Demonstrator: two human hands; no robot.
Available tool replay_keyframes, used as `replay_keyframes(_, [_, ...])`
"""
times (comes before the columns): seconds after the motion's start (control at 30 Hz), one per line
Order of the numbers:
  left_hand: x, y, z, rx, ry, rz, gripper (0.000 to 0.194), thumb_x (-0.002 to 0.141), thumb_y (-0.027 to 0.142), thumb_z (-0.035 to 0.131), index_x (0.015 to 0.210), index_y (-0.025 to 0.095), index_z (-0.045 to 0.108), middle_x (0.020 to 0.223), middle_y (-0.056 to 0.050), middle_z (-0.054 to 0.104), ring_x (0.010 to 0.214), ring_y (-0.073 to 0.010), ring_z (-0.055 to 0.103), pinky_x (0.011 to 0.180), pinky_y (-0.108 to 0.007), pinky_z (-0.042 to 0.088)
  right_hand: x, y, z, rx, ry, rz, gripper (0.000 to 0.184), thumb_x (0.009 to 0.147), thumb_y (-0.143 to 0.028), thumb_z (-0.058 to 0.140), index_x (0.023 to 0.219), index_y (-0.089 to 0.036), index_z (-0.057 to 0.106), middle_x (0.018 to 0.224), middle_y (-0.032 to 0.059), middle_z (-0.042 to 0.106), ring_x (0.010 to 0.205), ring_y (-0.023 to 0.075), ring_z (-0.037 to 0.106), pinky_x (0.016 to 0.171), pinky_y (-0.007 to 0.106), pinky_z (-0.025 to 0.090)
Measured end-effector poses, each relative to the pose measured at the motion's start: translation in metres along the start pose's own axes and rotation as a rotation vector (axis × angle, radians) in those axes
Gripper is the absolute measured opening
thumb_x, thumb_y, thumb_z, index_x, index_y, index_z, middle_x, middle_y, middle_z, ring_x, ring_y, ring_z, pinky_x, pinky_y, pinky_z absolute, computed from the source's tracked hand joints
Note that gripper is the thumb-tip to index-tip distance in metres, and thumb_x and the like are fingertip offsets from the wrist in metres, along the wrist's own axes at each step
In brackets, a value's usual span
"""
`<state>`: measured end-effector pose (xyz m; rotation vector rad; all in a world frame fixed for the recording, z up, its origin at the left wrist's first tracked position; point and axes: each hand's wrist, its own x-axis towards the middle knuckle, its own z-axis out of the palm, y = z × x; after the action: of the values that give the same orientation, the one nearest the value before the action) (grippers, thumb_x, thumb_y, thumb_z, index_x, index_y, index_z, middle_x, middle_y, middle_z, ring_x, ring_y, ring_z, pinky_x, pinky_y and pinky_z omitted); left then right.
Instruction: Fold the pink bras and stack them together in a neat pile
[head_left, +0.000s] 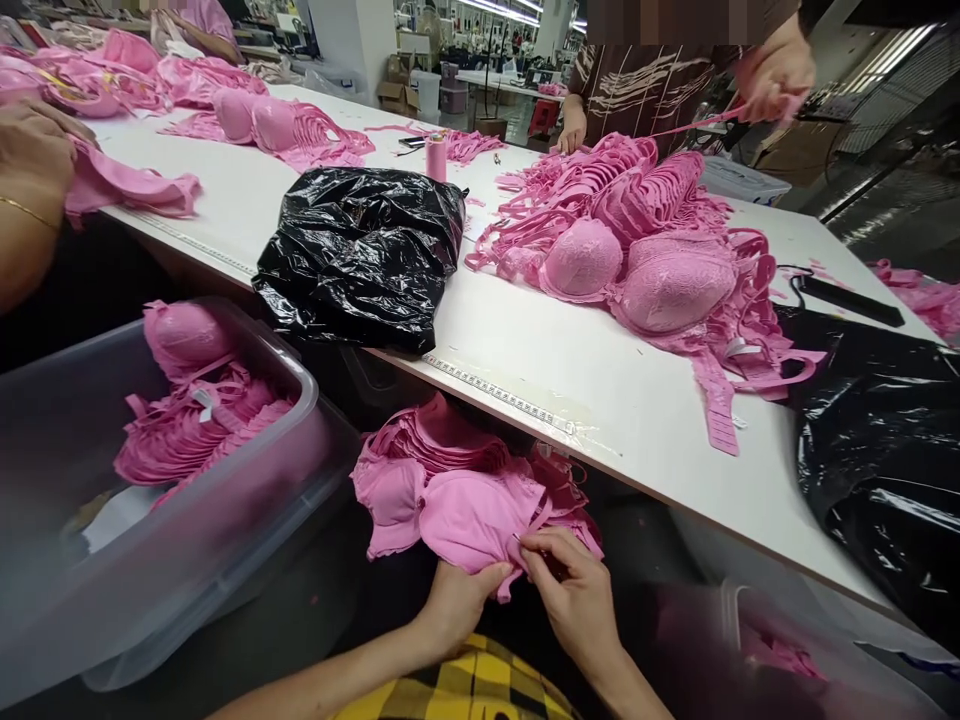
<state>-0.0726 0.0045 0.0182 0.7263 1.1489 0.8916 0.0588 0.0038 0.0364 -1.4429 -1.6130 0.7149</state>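
A pink bra (480, 515) lies in front of me, its cups facing up, on top of a stack of folded pink bras (457, 440) below the table edge. My left hand (459, 603) is closed on the bra's lower edge, thumb on top. My right hand (576, 590) is pinched at the bra's side, close to the left thumb. A small dark tip shows at its fingertips, too small to name. The palm-side fingers of my left hand are hidden under the fabric.
A white table (525, 350) edged with a measuring tape (495, 385) crosses ahead. On it are a black plastic bag (367, 250) and piled pink bras (667, 280). A clear bin (300, 400) with bras stands left. Co-workers' hands (776, 85) are across the table and at far left.
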Motion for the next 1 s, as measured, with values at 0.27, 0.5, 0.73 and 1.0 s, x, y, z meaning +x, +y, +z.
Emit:
replay_keyframes(0.27, [0.002, -0.012, 0.000, 0.057, -0.025, -0.081, 0.020, 0.067, 0.034, 0.063, 0.061, 0.017, 0.055, 0.054, 0.002, 0.053, 0.053, -0.0130, 0.045, 0.056, -0.027, 0.039, 0.008, 0.014, 0.014, 0.032, -0.040, 0.011, 0.017, 0.080, -0.016, 0.053, 0.079, -0.020, 0.070, 0.077, 0.0059, 0.068, 0.073, 0.0183, 0.064, 0.065, 0.029, 0.053])
replay_keyframes(0.5, [0.000, -0.010, -0.006, 0.097, -0.060, -0.093, 0.025, 0.068, 0.036, 0.061, 0.055, 0.017, 0.052, 0.052, 0.004, 0.049, 0.053, -0.0113, 0.041, 0.055, -0.025, 0.034, 0.001, 0.015, -0.013, -0.001, -0.205, 0.040, 0.023, 0.079, -0.023, 0.061, 0.101, -0.024, 0.069, 0.096, 0.0082, 0.068, 0.085, 0.0207, 0.065, 0.066, 0.028, 0.055])
replay_keyframes(0.73, [0.003, -0.017, -0.002, 0.128, -0.045, -0.058, 0.017, 0.065, 0.032, 0.063, 0.071, 0.017, 0.058, 0.066, 0.001, 0.058, 0.066, -0.0159, 0.050, 0.068, -0.030, 0.042, 0.008, 0.018, 0.000, -0.050, -0.181, -0.094, 0.016, 0.080, -0.014, 0.053, 0.083, -0.021, 0.067, 0.077, 0.0039, 0.068, 0.071, 0.0169, 0.064, 0.064, 0.026, 0.052])
replay_keyframes(1.0, [0.000, -0.003, -0.009, 0.143, -0.122, -0.115, 0.020, 0.066, 0.035, 0.061, 0.060, 0.018, 0.052, 0.054, 0.004, 0.050, 0.053, -0.0126, 0.043, 0.057, -0.027, 0.038, 0.010, 0.017, -0.008, -0.066, -0.198, 0.043, 0.007, 0.079, -0.025, 0.059, 0.080, -0.020, 0.065, 0.072, 0.0022, 0.066, 0.060, 0.0147, 0.061, 0.054, 0.023, 0.049])
